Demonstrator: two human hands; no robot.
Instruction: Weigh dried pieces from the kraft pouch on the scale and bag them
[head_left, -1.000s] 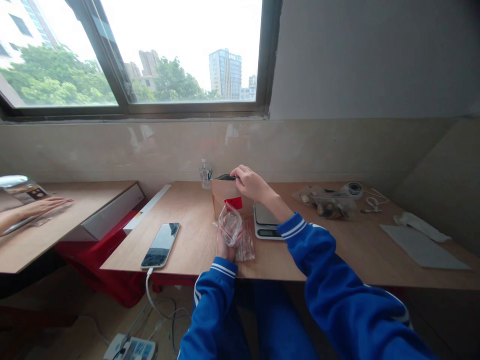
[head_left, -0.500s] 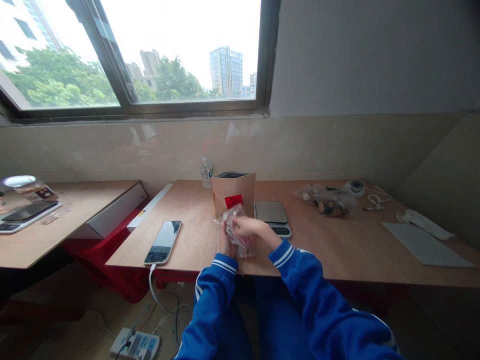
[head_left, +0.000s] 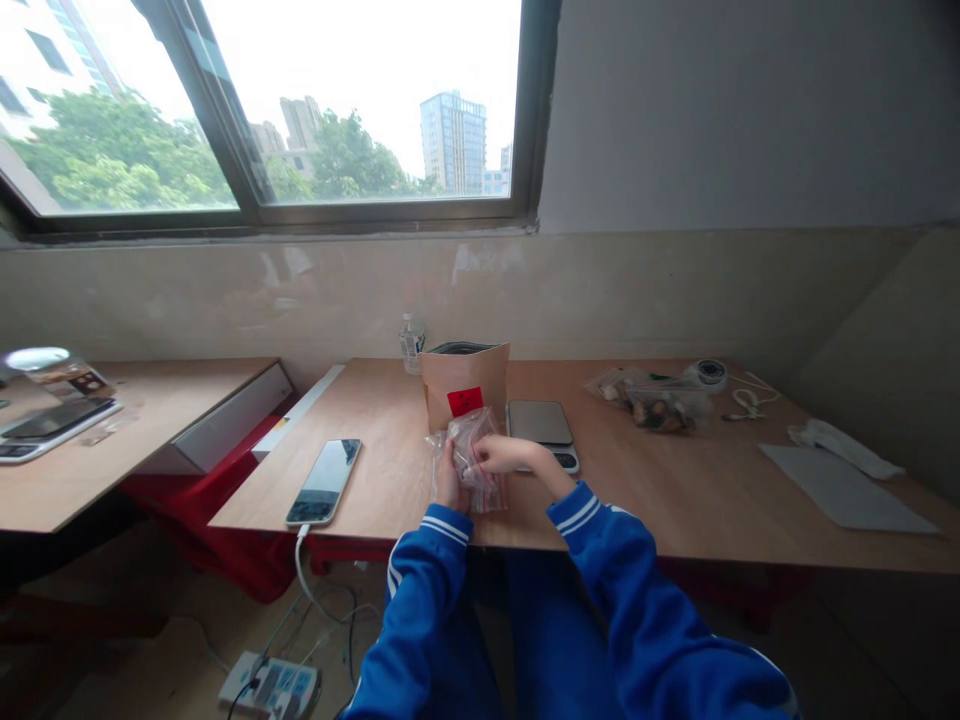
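Clear plastic zip bags with red seal lines are held over the table's near edge. My left hand grips them from the left side. My right hand has its fingers curled and pinched at the bags' upper part. Just behind the hands stands an open brown paper pouch with a red label, upright on the table. A flat kitchen scale lies beside the pouch on its right, partly behind my right hand. Exactly how many bags there are cannot be made out.
A phone with a white charging cable lies left on the table. A bottle stands behind the pouch. On the right are filled plastic bags, a white sheet and a cable. A power strip is on the floor.
My right hand has shifted slightly to the right along the bags, its wrist more bent. My left hand stays on them. The pouch and scale have not moved on the table.
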